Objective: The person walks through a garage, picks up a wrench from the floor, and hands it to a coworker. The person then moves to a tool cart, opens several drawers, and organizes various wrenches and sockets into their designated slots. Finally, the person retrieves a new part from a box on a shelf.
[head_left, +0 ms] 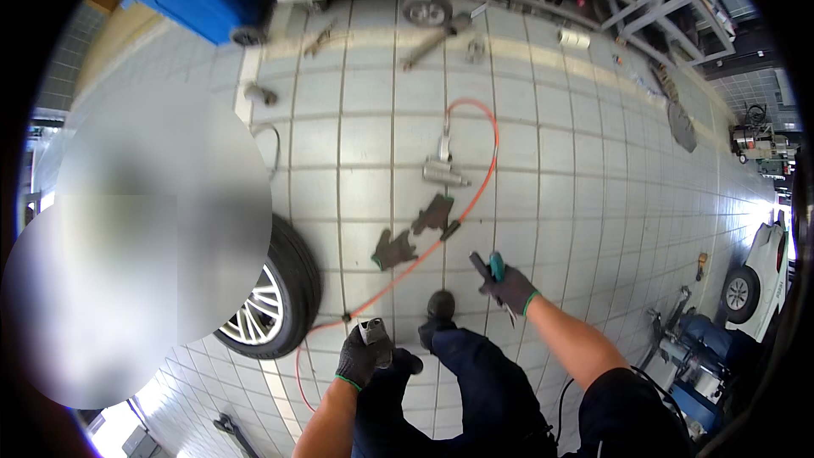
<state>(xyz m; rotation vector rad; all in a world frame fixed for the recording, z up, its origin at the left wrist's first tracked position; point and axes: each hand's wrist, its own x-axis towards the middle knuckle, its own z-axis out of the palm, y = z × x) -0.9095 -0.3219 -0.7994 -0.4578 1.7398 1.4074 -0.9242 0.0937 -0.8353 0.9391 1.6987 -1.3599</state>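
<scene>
Head view: my gloved left hand (360,359) is closed around a grey block-like part (371,331), exact type not identifiable. My gloved right hand (511,290) grips a dark bar-shaped tool (480,265) and a teal-handled tool (497,265); all are held above the tiled floor (365,136). Ahead, two loose gloves (394,250) lie near a red hose (495,144), with a grey air tool (443,173) beyond. A wheel (298,305) stands left of my left hand.

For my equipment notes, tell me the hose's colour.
The hose is orange-red, seen best in the head view.
</scene>
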